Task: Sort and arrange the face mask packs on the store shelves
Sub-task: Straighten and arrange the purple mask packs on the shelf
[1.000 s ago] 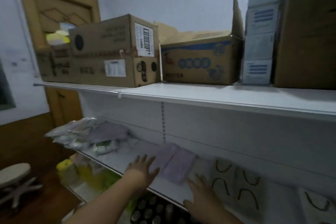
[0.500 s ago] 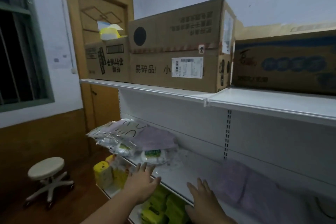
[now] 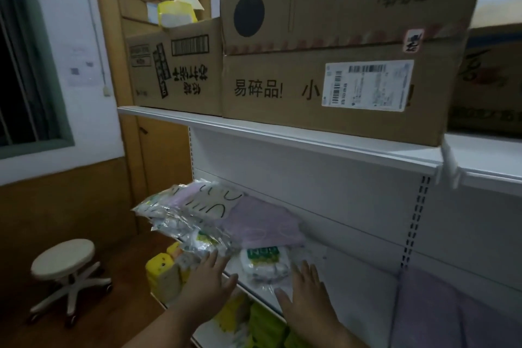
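A loose heap of face mask packs lies at the left end of the white middle shelf (image 3: 353,288): a purple pack (image 3: 262,223) on top, a white pack with black ear loops (image 3: 214,200) behind it, clear crinkled packs (image 3: 180,223), and a green-labelled white pack (image 3: 265,261) at the front. My left hand (image 3: 207,288) reaches flat toward the heap's front edge, fingers straight. My right hand (image 3: 303,299) hovers flat just right of the green-labelled pack. Neither hand holds anything. More purple packs (image 3: 440,308) lie on the shelf at the right.
Large cardboard boxes (image 3: 333,65) fill the top shelf (image 3: 282,133). Yellow and green packaged goods (image 3: 166,271) sit on the lower shelf beneath my hands. A white round stool (image 3: 63,258) stands on the floor at left, beside a wooden door (image 3: 158,65) and a window.
My view has swung left and closer to the heap of packs. Both hands moved left along the shelf, from the purple packs to the heap's front edge.
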A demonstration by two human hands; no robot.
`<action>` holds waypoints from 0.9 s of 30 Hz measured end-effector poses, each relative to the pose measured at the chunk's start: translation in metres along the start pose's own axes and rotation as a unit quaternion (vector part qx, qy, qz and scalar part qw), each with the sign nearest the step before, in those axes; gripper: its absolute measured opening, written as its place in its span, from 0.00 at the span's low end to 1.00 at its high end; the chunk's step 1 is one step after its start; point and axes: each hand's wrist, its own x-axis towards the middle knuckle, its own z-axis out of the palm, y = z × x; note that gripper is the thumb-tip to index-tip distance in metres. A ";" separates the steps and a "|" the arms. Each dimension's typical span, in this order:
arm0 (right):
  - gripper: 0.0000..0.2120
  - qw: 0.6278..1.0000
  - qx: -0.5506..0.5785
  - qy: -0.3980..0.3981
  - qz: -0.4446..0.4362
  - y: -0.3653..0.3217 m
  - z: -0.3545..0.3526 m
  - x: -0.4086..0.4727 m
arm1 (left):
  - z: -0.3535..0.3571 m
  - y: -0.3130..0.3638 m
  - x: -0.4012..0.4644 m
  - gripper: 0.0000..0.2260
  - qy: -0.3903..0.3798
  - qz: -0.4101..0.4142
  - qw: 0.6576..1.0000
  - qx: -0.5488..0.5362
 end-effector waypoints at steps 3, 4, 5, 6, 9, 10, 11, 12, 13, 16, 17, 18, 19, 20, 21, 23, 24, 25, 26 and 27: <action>0.35 1.000 0.014 0.021 0.016 -0.006 0.005 0.048 | 0.001 -0.015 0.034 0.28 -0.020 -0.009 0.999 0.033; 0.34 0.999 0.020 0.024 0.020 -0.010 0.007 0.063 | -0.001 -0.022 0.046 0.28 -0.023 -0.011 0.999 0.037; 0.34 0.999 0.022 0.024 0.024 -0.012 0.008 0.078 | -0.003 -0.028 0.059 0.27 -0.026 -0.008 0.999 0.037; 0.33 0.999 0.018 0.023 0.028 -0.015 0.008 0.090 | -0.006 -0.032 0.072 0.27 -0.029 -0.004 0.999 0.038; 0.33 0.999 -0.002 0.040 0.033 -0.018 0.013 0.127 | -0.016 -0.038 0.105 0.28 -0.027 0.002 0.999 0.047; 0.33 0.998 0.002 0.042 0.037 -0.020 0.013 0.136 | -0.018 -0.039 0.116 0.28 -0.024 0.003 0.998 0.050; 0.34 0.998 0.007 0.038 0.044 -0.021 0.015 0.145 | -0.019 -0.040 0.126 0.28 -0.025 0.003 0.998 0.050; 0.34 0.998 0.006 0.030 0.053 -0.022 0.015 0.152 | -0.018 -0.040 0.135 0.28 -0.029 0.006 0.998 0.047; 0.35 0.998 -0.002 0.021 0.066 -0.023 0.017 0.158 | -0.015 -0.040 0.142 0.27 -0.032 0.011 0.998 0.045; 0.37 0.993 -0.021 0.023 0.116 -0.028 0.021 0.177 | -0.010 -0.043 0.163 0.26 -0.025 0.025 0.999 0.037; 0.38 0.991 -0.022 0.032 0.130 -0.032 0.021 0.182 | -0.010 -0.045 0.172 0.25 -0.024 0.031 0.999 0.032; 0.39 0.989 -0.022 0.038 0.145 -0.036 0.021 0.186 | -0.010 -0.047 0.181 0.24 -0.023 0.037 0.999 0.022; 0.41 0.986 -0.016 0.038 0.159 -0.039 0.023 0.191 | -0.010 -0.048 0.190 0.23 -0.017 0.042 0.999 0.010; 0.45 0.984 -0.011 0.030 0.176 -0.041 0.025 0.196 | -0.008 -0.048 0.198 0.22 -0.005 0.052 0.999 -0.004; 0.48 0.981 -0.002 0.020 0.191 -0.044 0.027 0.200 | -0.007 -0.048 0.205 0.21 0.004 0.064 0.998 -0.015; 0.53 0.974 0.006 -0.003 0.226 -0.048 0.032 0.204 | -0.006 -0.046 0.216 0.18 -0.002 0.087 0.995 -0.050; 0.53 0.972 -0.001 -0.007 0.235 -0.049 0.034 0.206 | -0.005 -0.047 0.221 0.16 -0.016 0.111 0.991 -0.070; 0.52 0.971 -0.013 -0.003 0.238 -0.051 0.036 0.207 | -0.005 -0.048 0.225 0.14 -0.034 0.137 0.987 -0.079; 0.49 0.971 -0.022 0.004 0.238 -0.052 0.036 0.209 | -0.005 -0.050 0.229 0.13 -0.043 0.162 0.982 -0.090; 0.46 0.971 -0.027 0.012 0.237 -0.054 0.035 0.209 | -0.008 -0.051 0.232 0.12 -0.053 0.174 0.977 -0.108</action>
